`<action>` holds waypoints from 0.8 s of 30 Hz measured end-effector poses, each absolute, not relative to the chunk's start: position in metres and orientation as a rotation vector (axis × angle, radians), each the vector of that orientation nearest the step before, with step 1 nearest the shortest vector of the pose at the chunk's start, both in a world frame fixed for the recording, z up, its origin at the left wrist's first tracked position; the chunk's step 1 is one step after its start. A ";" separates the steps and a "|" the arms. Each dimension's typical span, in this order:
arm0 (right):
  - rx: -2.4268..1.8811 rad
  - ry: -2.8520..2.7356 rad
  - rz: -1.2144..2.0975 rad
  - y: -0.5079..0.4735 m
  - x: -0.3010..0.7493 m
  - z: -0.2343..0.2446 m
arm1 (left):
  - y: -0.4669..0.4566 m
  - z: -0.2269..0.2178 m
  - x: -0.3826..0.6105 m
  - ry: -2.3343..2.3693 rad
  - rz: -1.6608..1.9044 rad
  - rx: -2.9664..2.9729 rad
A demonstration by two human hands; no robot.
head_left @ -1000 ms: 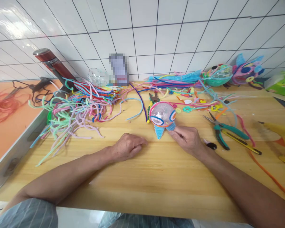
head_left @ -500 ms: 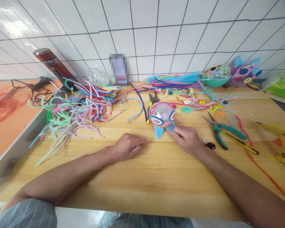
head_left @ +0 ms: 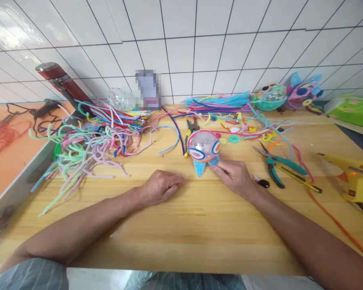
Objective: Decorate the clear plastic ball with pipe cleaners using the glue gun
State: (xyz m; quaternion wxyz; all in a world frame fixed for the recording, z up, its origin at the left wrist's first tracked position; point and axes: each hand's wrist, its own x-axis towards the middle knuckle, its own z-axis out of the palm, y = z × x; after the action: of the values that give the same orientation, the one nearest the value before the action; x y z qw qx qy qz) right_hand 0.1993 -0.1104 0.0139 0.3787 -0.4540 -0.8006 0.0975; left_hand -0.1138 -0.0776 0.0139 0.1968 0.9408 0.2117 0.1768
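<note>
A clear ball craft trimmed with pink, blue and orange pipe cleaners stands on the wooden table, with blue fan-shaped feet below it. My right hand rests on the table with its fingertips pinched on the right blue foot. My left hand lies on the table left of the craft, fingers curled into a loose fist with nothing seen in it.
A heap of coloured pipe cleaners covers the back left. Teal pliers, a utility knife and a yellow glue gun lie at the right. Two finished crafts and a red flask stand by the tiled wall.
Both hands and the craft stay as they were. The view has shifted slightly, so everything sits a little further left in the picture.
</note>
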 end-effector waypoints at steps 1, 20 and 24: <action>-1.162 -2.048 0.252 -0.110 0.199 0.014 | -0.078 0.014 -0.114 0.595 0.489 2.632; -1.192 -2.067 0.256 -0.110 0.198 0.013 | -0.079 0.014 -0.114 0.607 0.513 2.645; -1.203 -2.068 0.254 -0.110 0.197 0.013 | -0.079 0.016 -0.114 0.609 0.505 2.637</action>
State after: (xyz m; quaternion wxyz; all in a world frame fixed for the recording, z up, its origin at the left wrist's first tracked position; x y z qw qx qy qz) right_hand 0.1969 -0.1098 0.0135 0.3594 -0.4666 -0.8021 0.0983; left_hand -0.1143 -0.0786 0.0156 0.1931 0.9398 0.2171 0.1800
